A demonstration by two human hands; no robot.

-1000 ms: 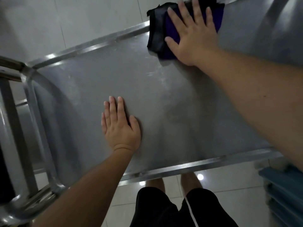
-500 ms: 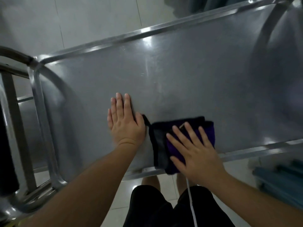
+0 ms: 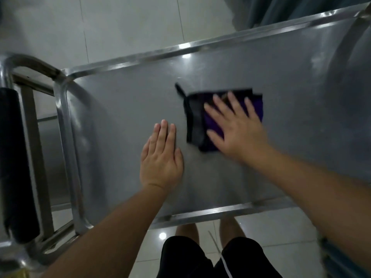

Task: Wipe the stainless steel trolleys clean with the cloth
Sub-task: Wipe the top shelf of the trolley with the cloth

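head view. stainless steel trolley (image 3: 124, 109): flat top shelf with raised rim, tubular handle frame at left carrying a black grip (image 3: 14, 163). cloth (image 3: 197, 119): folded, purple and black, lying on the shelf near its middle, small loop at its far left corner. right hand (image 3: 234, 127): fingers spread and straight, palm pressing flat on the cloth, slightly blurred. left hand (image 3: 161, 157): fingers straight and together, flat on the bare shelf, just beside the cloth, not touching it. tiled floor (image 3: 130, 25) around.
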